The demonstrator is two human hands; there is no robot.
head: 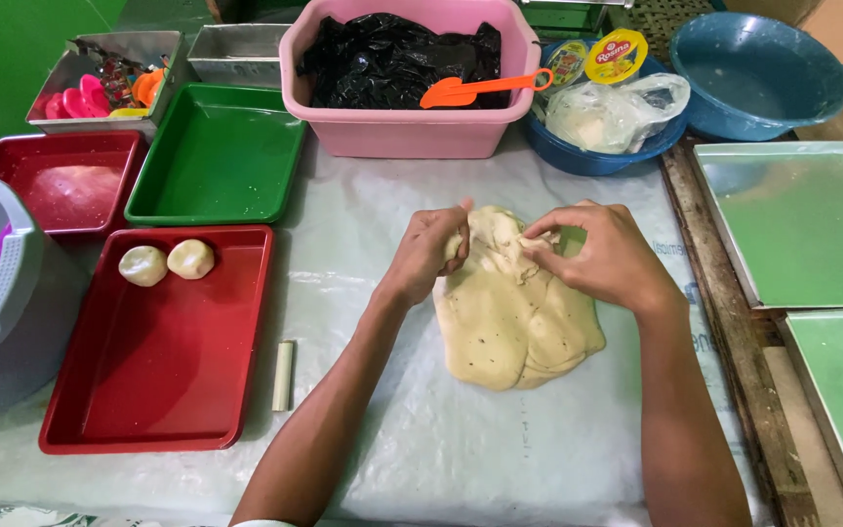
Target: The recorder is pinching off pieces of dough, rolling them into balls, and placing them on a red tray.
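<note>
A large flat slab of pale dough (514, 317) lies on a white sheet (421, 429) covering the table, and both hands work at its far end. The left hand (428, 252) is clenched on the dough's far left edge, fingers curled around a pinch of it. The right hand (602, 254) grips the far right edge, thumb and fingertips pinching a fold. The two hands sit close together with a raised ridge of dough between them.

Left of the left hand, a red tray (163, 390) holds two small dough balls (166, 263) side by side at its far end. A short pale stick (284, 376) lies just beside that tray, near the left forearm. Beyond the hands stand a pink tub (407, 132) with a black bag (392, 59) and an orange scoop (480, 90), and a green tray (217, 156). To the right of the right hand lie flat green-lined metal trays (802, 224).
</note>
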